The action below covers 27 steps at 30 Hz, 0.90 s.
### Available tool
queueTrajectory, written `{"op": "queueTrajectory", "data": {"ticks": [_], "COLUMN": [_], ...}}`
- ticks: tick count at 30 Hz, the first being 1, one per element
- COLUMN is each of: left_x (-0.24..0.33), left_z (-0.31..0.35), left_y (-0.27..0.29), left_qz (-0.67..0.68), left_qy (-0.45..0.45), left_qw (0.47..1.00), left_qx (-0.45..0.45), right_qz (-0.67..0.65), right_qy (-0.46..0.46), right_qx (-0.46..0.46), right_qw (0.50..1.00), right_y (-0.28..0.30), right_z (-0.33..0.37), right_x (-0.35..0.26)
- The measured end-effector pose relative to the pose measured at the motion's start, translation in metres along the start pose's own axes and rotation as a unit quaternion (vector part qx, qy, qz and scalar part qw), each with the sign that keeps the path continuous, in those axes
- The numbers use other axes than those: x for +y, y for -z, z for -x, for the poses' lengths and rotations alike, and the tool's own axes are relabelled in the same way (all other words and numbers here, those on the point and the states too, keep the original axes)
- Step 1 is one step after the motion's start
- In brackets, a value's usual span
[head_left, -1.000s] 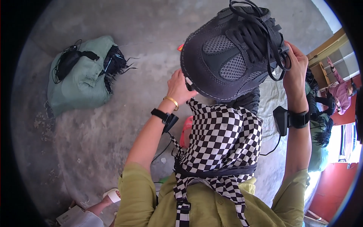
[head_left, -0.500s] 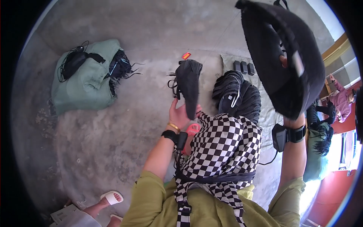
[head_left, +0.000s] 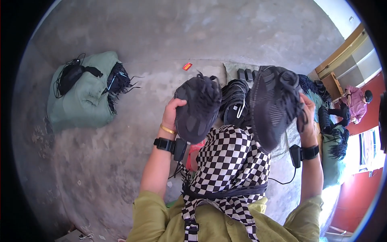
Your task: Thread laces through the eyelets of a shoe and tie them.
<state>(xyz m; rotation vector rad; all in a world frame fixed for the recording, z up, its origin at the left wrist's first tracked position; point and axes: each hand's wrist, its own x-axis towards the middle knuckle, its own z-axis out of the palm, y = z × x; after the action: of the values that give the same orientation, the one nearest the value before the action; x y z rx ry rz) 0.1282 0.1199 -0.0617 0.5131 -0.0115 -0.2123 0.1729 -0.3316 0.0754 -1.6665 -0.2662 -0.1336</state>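
Note:
Two dark knitted shoe uppers hang in the air in front of me, one in each hand. My left hand (head_left: 172, 115) grips the left shoe upper (head_left: 197, 111) by its outer side, thumb on top; its laces show at the far end. My right hand (head_left: 307, 115) has hold of the right shoe upper (head_left: 270, 105) near its loose laces. Behind them, partly covered, a pile of dark uppers (head_left: 234, 97) lies by my knees, with a white cord (head_left: 240, 109) across it. My checkered apron (head_left: 231, 161) covers my lap.
A green sack (head_left: 82, 107) spilling dark laced pieces stands at far left, a black upper (head_left: 70, 78) on it. Small dark blocks (head_left: 245, 75) sit on a grey sheet (head_left: 231, 70). A red packet (head_left: 187, 66) lies on the floor. At right are another sack (head_left: 332, 161) and a seated person (head_left: 356, 103).
My right hand has come down with its shoe upper from high at the right. The left upper has turned to show its broad face. The sandaled person at lower left has mostly left view.

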Motion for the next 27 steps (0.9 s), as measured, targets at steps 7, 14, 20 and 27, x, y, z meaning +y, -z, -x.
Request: {"op": "queueTrajectory", "data": {"ticks": [7, 14, 20, 27], "left_x": [-0.012, -0.027, -0.027, -0.055], "left_z": [0.031, 0.04, 0.039, 0.007], "left_y": [-0.079, -0.083, -0.123, -0.175], "left_qz": [-0.134, -0.034, -0.073, -0.284], "left_qy": [0.029, 0.036, 0.12, -0.113], "left_qw": [0.989, 0.998, 0.99, 0.95], "left_qx": [-0.055, -0.034, -0.016, 0.061], "right_qz": [0.083, 0.133, 0.269, 0.301], "right_qy": [-0.074, -0.065, 0.077, 0.136], "right_qx": [0.034, -0.017, 0.038, 0.054], "right_qw": [0.993, 0.989, 0.959, 0.942], "right_y": [-0.075, -0.099, -0.115, -0.104], "right_z": [0.0, 0.018, 0.026, 0.05], "right_x": [0.038, 0.055, 0.027, -0.067]}}
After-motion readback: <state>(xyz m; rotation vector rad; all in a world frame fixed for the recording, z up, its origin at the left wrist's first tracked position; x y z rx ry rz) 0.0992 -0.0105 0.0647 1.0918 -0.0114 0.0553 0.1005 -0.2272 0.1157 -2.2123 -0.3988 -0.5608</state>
